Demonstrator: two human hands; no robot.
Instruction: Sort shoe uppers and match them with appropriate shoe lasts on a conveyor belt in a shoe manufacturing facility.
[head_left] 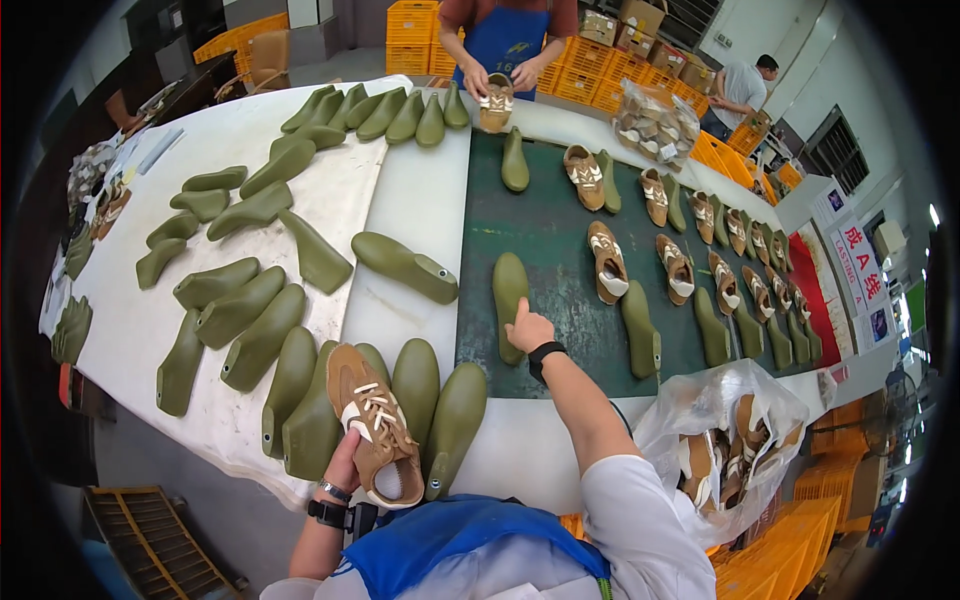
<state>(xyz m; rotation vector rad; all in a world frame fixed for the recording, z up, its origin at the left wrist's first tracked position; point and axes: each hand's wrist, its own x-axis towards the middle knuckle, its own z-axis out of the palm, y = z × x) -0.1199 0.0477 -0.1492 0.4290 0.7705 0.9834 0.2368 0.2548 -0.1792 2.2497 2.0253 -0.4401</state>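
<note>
1. I see bright, even overhead light with only soft, short shadows
2. Mild glare sits on the white table (420,200) and the clear plastic bag (720,400)
3. Fisheye bending curves the edges, and a black vignette rings my view
4. The centre is sharp, the rim slightly soft

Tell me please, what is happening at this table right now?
A person at a long table handles shoe parts. The left hand holds a brown and white shoe upper over a row of olive green shoe lasts. The right hand rests on another last lying on the dark green mat. Farther along the mat, lasts and uppers lie in rows. Across the table, a co-worker's hands hold an upper. A clear bag of uppers sits at the person's right.
</note>
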